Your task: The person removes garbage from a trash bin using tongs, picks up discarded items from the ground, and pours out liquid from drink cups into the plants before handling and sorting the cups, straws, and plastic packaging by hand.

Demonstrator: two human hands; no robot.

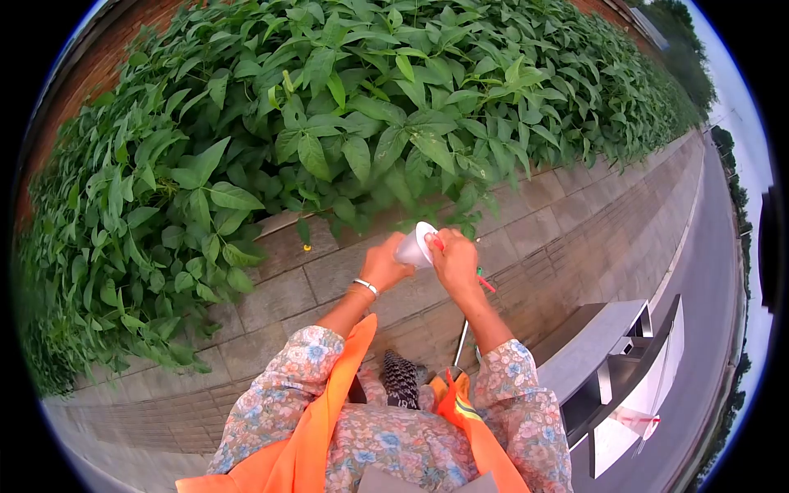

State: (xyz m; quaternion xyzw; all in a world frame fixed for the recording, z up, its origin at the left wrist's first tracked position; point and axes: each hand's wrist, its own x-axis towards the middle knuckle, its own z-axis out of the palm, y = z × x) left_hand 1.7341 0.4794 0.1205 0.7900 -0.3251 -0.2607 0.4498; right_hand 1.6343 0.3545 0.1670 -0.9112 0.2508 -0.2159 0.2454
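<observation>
A white paper-like cup (413,249) is between my two hands, tilted with its round rim toward the right. My left hand (384,268) is closed around its lower left side. A silver bracelet (366,286) circles that wrist. My right hand (454,256) pinches the rim side, and a small red patch (439,241) shows at its fingertips; I cannot make out what it is. Past the right forearm sticks out a red and green piece (486,283). A thin metal pole (462,343) slants below that forearm; whether they join is hidden.
Dense green leafy plants (353,123) spill over the edge of the paved walkway (362,308). A small yellow flower (307,247) hangs near the paving. To the right stands a grey and white box-like unit (592,345) with openings, beside the road (699,329).
</observation>
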